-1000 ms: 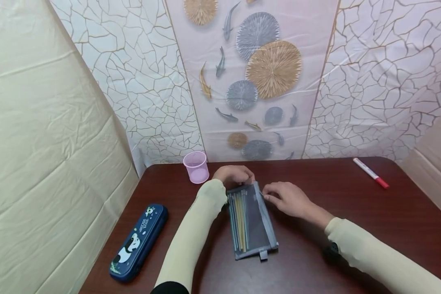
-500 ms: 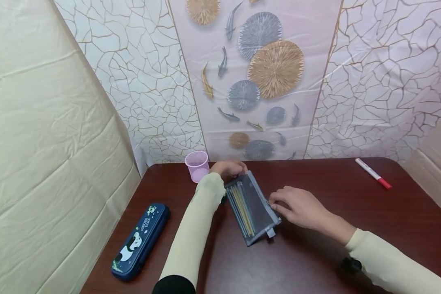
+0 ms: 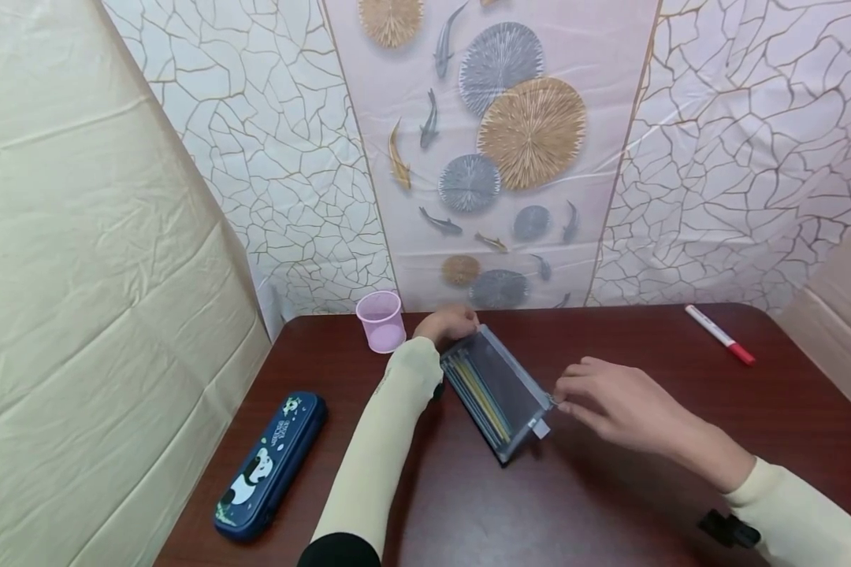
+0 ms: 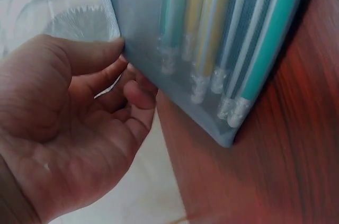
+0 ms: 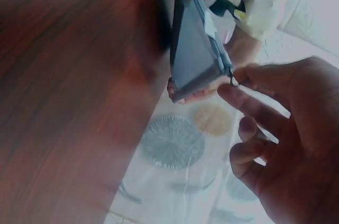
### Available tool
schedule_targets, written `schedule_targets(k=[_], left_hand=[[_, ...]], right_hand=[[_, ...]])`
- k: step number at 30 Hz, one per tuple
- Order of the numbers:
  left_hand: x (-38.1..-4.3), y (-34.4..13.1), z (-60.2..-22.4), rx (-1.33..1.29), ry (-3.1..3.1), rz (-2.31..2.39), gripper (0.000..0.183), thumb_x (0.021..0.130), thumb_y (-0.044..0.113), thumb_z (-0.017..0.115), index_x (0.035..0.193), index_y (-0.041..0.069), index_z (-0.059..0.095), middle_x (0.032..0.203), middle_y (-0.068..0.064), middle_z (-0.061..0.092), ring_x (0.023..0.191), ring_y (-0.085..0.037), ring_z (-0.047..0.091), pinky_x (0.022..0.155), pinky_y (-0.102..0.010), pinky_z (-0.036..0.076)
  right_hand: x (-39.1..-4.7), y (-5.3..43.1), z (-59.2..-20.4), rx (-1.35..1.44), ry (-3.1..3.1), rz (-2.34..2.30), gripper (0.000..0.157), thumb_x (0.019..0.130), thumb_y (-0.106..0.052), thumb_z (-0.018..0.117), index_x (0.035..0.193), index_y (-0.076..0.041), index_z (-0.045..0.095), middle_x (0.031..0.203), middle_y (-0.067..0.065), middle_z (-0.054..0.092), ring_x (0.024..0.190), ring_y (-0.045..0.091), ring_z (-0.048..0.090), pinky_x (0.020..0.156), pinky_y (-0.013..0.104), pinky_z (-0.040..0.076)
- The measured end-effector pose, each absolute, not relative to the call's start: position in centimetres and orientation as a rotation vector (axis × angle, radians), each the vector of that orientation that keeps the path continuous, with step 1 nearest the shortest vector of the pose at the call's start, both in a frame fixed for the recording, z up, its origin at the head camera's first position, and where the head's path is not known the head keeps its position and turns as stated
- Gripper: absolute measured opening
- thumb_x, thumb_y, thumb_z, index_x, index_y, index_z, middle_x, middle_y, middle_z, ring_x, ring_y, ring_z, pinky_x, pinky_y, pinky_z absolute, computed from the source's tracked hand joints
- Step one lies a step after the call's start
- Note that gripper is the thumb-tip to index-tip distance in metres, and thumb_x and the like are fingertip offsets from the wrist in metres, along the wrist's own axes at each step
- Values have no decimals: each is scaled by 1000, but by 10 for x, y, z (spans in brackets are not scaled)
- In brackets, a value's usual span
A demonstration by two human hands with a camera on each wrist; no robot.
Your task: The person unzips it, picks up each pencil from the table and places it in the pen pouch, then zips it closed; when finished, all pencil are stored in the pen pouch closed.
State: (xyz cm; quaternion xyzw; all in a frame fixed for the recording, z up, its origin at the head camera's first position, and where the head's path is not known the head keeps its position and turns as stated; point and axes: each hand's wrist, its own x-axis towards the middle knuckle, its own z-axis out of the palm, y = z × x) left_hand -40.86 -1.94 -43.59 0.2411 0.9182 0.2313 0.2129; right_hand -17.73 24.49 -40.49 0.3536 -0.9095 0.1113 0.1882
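Note:
A grey see-through zip pouch (image 3: 514,383) is held tilted over the table, its near corner low against the wood. Several green, yellow and grey pencils (image 3: 477,392) with white erasers show through it, grouped along the left side. My left hand (image 3: 448,323) pinches the far corner of the pouch between thumb and fingers; in the left wrist view the thumb presses on the edge. With thumb and forefinger, my right hand (image 3: 627,405) pinches the small zipper pull (image 5: 233,80) at the near right end of the zip. A pale fabric tab (image 3: 540,428) sticks out beside it.
A navy pencil case (image 3: 269,466) with a panda print lies at the left of the brown table (image 3: 610,504). A pink cup (image 3: 381,323) stands at the back edge, near the left wrist. A white marker with a red cap (image 3: 719,335) lies at the far right.
My right hand has moved right and toward me along the zip side to the near corner. The pouch has turned, its near end swinging right and lifting. My left hand shifted slightly back.

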Motion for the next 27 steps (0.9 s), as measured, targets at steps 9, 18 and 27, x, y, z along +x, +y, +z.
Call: schedule_targets(k=[9, 18, 27], left_hand=[[-409, -12, -436, 587, 2640, 530, 53, 109, 22, 48, 58, 18, 37, 53, 5, 32, 49, -11, 33, 52, -27, 32], [-387, -26, -439, 545, 2599, 728, 46, 106, 9, 50, 60, 12, 49, 64, -4, 63, 54, -13, 60, 70, -40, 66], [-372, -33, -440, 316, 2703, 635, 42, 103, 24, 60, 63, 11, 63, 58, -2, 66, 59, -18, 70, 57, -30, 59]], right_hand=[[-210, 281, -410, 705, -2784, 657, 13, 95, -19, 79, 91, -30, 74, 82, -16, 69, 74, 3, 59, 66, 24, 50], [-251, 317, -436, 237, -2896, 871, 11, 103, -24, 69, 100, -18, 77, 90, 0, 76, 85, 19, 66, 72, 31, 48], [-295, 314, -453, 123, -2918, 937, 16, 105, -23, 64, 104, -13, 76, 101, 10, 78, 86, 25, 69, 70, 34, 52]])
